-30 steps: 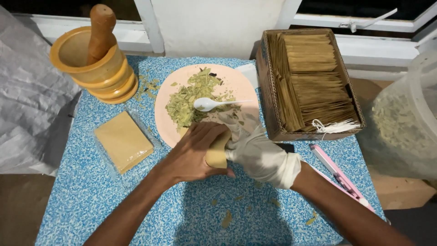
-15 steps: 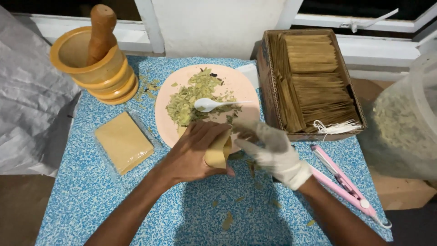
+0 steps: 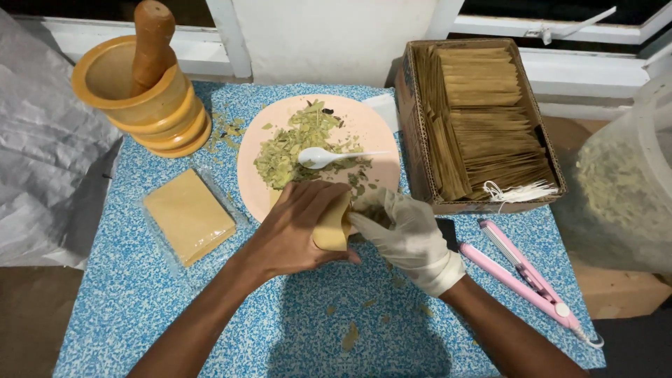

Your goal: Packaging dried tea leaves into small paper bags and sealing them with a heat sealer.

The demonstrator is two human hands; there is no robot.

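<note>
My bare left hand (image 3: 297,231) grips a small tan paper sachet (image 3: 332,225) just in front of the pink plate (image 3: 371,129). My right hand (image 3: 406,234), in a white glove, has its fingertips at the sachet's open mouth, pinching crushed dried leaves. A heap of green dried leaves (image 3: 297,143) lies on the plate with a white plastic spoon (image 3: 325,157) resting on it.
A wooden mortar with pestle (image 3: 140,87) stands at the back left. A stack of tan sachets in clear wrap (image 3: 187,215) lies at the left. A cardboard box of filled sachets (image 3: 483,119) sits at the right, a pink hair straightener (image 3: 528,276) before it. Leaf crumbs dot the blue speckled table (image 3: 210,329).
My gloved right hand has shifted slightly right and down, then back to the sachet's mouth. The left hand has held the sachet in the same place.
</note>
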